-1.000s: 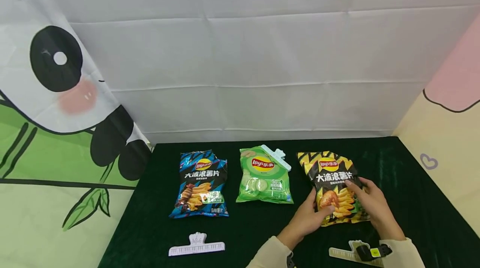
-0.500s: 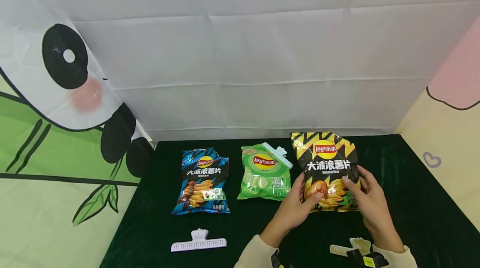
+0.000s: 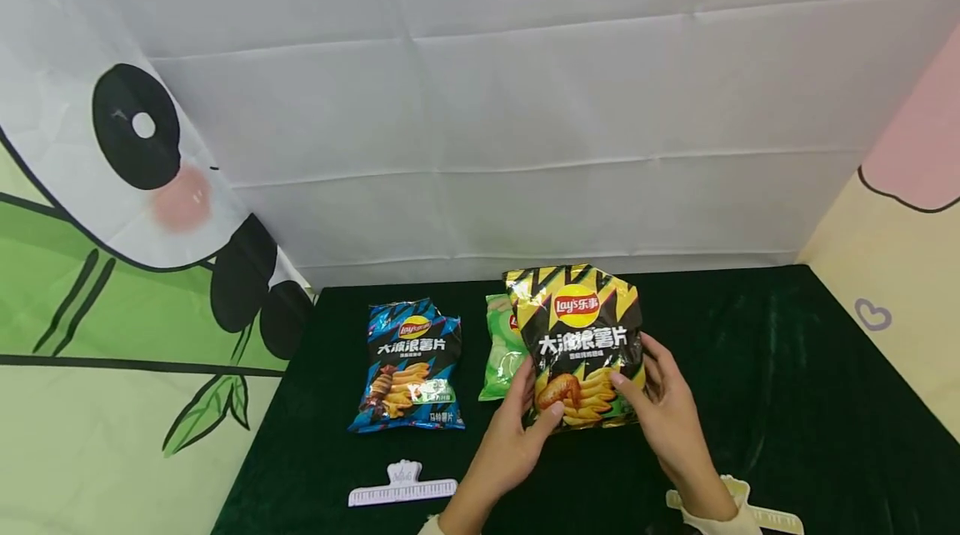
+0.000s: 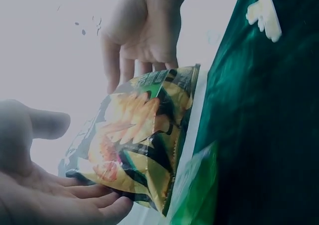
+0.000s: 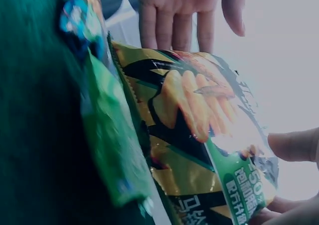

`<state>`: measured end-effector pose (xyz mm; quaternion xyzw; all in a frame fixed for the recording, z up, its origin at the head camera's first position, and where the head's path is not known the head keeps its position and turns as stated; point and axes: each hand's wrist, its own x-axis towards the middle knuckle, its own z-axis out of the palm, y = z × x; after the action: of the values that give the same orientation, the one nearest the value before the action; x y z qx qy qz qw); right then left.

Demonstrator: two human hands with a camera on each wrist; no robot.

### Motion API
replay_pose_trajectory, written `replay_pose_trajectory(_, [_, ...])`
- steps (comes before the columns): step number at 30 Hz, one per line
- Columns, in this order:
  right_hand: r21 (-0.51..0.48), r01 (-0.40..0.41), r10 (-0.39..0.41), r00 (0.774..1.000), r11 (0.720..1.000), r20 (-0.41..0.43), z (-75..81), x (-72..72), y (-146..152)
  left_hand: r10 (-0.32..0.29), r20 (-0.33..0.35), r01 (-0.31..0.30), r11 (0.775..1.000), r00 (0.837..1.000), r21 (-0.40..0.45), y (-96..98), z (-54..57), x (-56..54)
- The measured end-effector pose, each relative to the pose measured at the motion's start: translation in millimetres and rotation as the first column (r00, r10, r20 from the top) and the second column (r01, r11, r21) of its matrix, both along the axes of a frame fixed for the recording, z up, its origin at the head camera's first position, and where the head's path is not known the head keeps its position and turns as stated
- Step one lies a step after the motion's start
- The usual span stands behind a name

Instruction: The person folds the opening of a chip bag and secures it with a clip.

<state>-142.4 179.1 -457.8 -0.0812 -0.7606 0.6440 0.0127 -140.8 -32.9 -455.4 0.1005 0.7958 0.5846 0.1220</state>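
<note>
A black and yellow chip bag point(image 3: 577, 352) is held up off the table, front toward the head camera. My left hand point(image 3: 506, 435) grips its lower left edge, thumb in front and fingers at the back. At the lower right edge my right hand point(image 3: 671, 418) grips it the same way. Behind the raised bag stands a green chip bag point(image 3: 501, 347), mostly hidden in the head view. The right wrist view shows more of that green bag point(image 5: 117, 140), below the held one.
A blue chip bag point(image 3: 412, 368) lies at the left of the dark green table cloth point(image 3: 750, 402). A white bag clip point(image 3: 402, 489) is in front of it. Another pale bag clip point(image 3: 776, 518) lies partly under my right wrist. A white backdrop rises behind the table.
The black and yellow chip bag has been lifted off the table and carried left by both hands, now in front of the green bag. The other bags and clips stay put.
</note>
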Motion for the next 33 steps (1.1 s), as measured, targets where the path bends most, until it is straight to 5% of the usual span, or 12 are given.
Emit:
replay_pose_trajectory(10, [-0.046,-0.051,0.053,0.997,0.998,0.057,-14.8,9.4,-40,0.119,0.103,-0.114,0.992,0.988,-0.049,-41.8,-2.8,16.4])
replay_pose_trajectory(21, [-0.077,-0.062,0.073,0.986,0.995,0.152,-38.4,18.0,-51,0.158,0.238,-0.143,0.986,0.958,-0.081,-58.7,-21.4,21.9])
replay_pose_trajectory(33, [-0.137,-0.05,0.074,0.982,0.989,0.175,-44.3,8.2,-49,0.13,0.204,-0.117,0.99,0.97,-0.073,-61.3,-41.2,22.7])
